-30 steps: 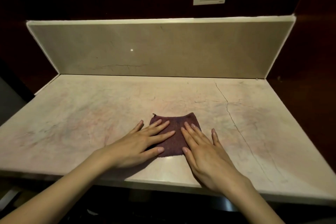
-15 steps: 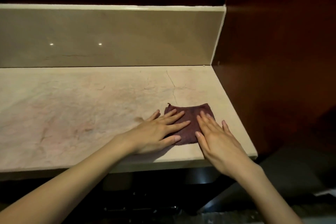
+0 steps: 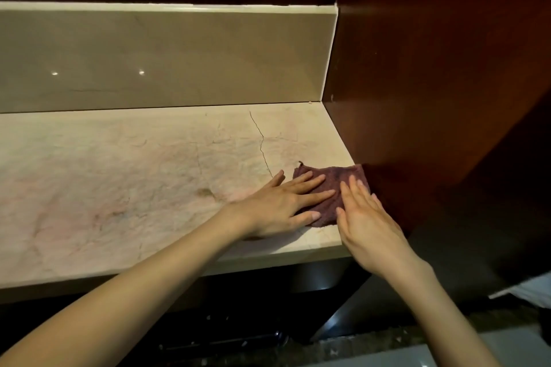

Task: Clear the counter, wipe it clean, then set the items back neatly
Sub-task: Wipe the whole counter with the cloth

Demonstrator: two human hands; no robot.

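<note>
Cloth (image 3: pixel 334 185), dark purple, folded, lies flat on counter (image 3: pixel 149 158) at front-right corner, touching wood side panel (image 3: pixel 417 68), w/ left hand (image 3: pixel 280 202) & right hand (image 3: pixel 366 217) both flat, fingers straight, pressing it; prob. soft, light, limp, so best pressed from above, not pinched.

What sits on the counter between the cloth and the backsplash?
Nothing: the head view shows bare cracked marble counter between the folded maroon cloth and the beige backsplash.

Both hands have slid the folded purple cloth (image 3: pixel 331 188) rightward along the marble counter (image 3: pixel 149 176): a second ago it lay mid-counter, now its right edge touches the dark wooden side panel (image 3: pixel 417 98), the left hand (image 3: pixel 280 205) and right hand (image 3: pixel 366 217) pressing it flat.
</note>
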